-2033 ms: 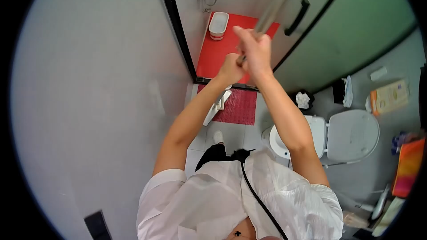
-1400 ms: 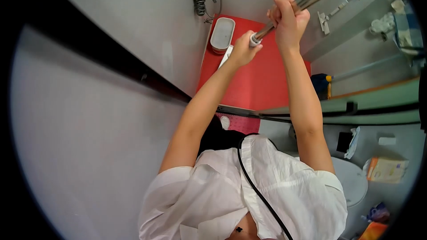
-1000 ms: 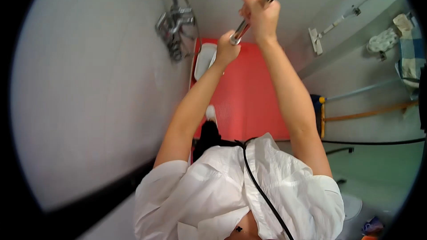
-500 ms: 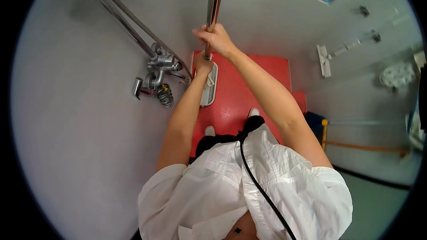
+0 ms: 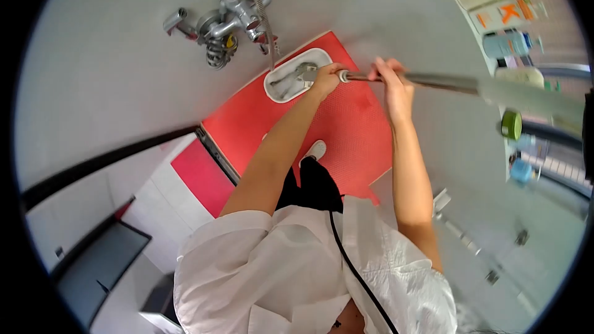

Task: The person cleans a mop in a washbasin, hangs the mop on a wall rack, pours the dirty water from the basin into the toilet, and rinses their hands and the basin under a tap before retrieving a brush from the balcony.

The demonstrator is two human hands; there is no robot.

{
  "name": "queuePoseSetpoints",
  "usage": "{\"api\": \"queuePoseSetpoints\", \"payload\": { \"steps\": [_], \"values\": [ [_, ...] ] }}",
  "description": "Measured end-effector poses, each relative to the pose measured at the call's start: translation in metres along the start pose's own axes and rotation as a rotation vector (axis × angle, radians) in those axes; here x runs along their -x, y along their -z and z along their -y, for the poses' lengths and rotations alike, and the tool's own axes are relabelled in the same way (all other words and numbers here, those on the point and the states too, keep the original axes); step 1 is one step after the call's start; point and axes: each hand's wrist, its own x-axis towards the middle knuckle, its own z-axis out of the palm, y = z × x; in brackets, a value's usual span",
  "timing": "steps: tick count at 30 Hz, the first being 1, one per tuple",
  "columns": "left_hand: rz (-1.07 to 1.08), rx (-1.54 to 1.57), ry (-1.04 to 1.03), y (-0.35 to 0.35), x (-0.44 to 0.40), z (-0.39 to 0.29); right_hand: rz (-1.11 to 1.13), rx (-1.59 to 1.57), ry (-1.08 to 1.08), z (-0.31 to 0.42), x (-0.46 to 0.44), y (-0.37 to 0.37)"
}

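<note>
A long chrome metal pole (image 5: 442,82) runs from the corner above the red floor out to the right, tilted, its far part blurred. My left hand (image 5: 327,80) is closed around its lower end, next to a white collar. Farther along the shaft is my right hand (image 5: 399,89), its fingers curled loosely about the pole and partly hidden. Just left of my left hand lies a white oblong basin (image 5: 270,94) on the floor. Inside it is a greyish, wet-looking piece (image 5: 291,80); my left hand partly covers whatever joins it to the pole.
Chrome shower taps (image 5: 232,18) with a hose stick out from the wall at upper left. A shelf of bottles (image 5: 507,43) runs down the right wall. The red mat (image 5: 346,124) lies underfoot, with a dark door sill (image 5: 216,154) at its left edge.
The view has turned, bringing the doorway in at left and the shelf closer at right. The pole has gone from upright to slanting right. Both hands stay on it, now farther apart.
</note>
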Motion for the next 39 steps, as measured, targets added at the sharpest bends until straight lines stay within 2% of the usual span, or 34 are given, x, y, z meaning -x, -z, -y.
{"api": "queuePoseSetpoints", "payload": {
  "steps": [1,2,4,5,6,8,9,10,12,13,15,16,18,20,22,23,24,25,27,28,31,32,33,37,39],
  "values": [
    [0.032,0.395,0.097,0.003,-0.01,0.014,0.01,-0.079,-0.01,-0.006,-0.004,0.006],
    [0.003,0.403,0.093,0.002,-0.015,0.011,-0.003,-0.053,-0.004,-0.002,-0.003,0.008],
    [-0.392,0.288,0.566,-0.006,-0.023,0.01,-0.014,0.0,-0.012,-0.007,0.004,0.015],
    [-0.469,0.318,0.747,-0.02,-0.024,0.024,-0.008,0.037,-0.023,-0.012,0.01,0.02],
    [-0.463,0.328,0.749,-0.029,-0.028,0.039,-0.012,0.051,-0.038,-0.013,0.021,0.027],
    [-0.351,0.761,0.895,-0.054,-0.038,0.068,-0.084,0.045,-0.118,-0.008,0.039,0.042],
    [-0.35,0.78,0.905,-0.064,-0.045,0.064,-0.151,0.006,-0.18,0.009,0.044,0.048],
    [-0.272,0.803,0.895,-0.064,-0.054,0.076,-0.146,-0.137,-0.339,-0.004,0.046,0.061],
    [-0.178,0.826,0.904,-0.083,-0.055,0.095,-0.012,-0.103,-0.91,-0.03,0.073,0.07],
    [-0.227,0.841,0.974,-0.094,-0.054,0.108,-0.026,-0.103,-0.919,-0.042,0.076,0.066],
    [-0.274,0.839,1.056,-0.104,-0.042,0.123,0.546,0.8,-0.43,-0.05,0.077,0.043],
    [-0.231,0.806,1.059,-0.104,-0.032,0.128,0.543,0.792,-0.439,-0.052,0.058,0.04],
    [-0.194,0.767,1.062,-0.102,-0.01,0.14,0.451,1.59,-0.04,-0.059,0.002,0.041],
    [-0.091,0.623,1.171,-0.103,0.011,0.152,0.643,1.524,-0.733,-0.116,-0.02,0.089],
    [-0.088,0.742,1.09,-0.123,0.027,0.205,0.612,0.949,-1.421,-0.167,0.011,0.143],
    [-0.118,0.745,0.982,-0.134,0.045,0.232,0.385,0.427,-1.499,-0.176,0.05,0.155],
    [-0.149,0.748,0.875,-0.147,0.061,0.257,0.499,0.217,-1.39,-0.198,0.08,0.173],
    [-0.162,0.767,0.865,-0.157,0.068,0.278,0.466,0.172,-1.386,-0.214,0.111,0.184],
    [-0.327,0.758,1.153,-0.165,0.087,0.296,0.451,0.136,-1.395,-0.219,0.133,0.18],
    [-0.35,0.752,1.163,-0.165,0.098,0.295,0.388,0.165,-1.388,-0.213,0.143,0.171],
    [-0.33,0.7,1.161,-0.15,0.115,0.218,0.327,0.243,-1.368,-0.21,0.164,0.17],
    [-0.407,0.64,1.165,-0.159,0.119,0.205,0.313,0.317,-1.358,-0.208,0.17,0.176],
    [-0.481,0.58,1.169,-0.167,0.125,0.197,0.318,0.314,-1.359,-0.206,0.177,0.182],
    [-0.51,0.646,1.158,-0.188,0.15,0.187,0.316,0.393,-1.255,-0.195,0.205,0.201],
    [-0.371,0.868,1.095,-0.194,0.167,0.196,0.315,0.415,-1.23,-0.189,0.22,0.206]
  ]
}}
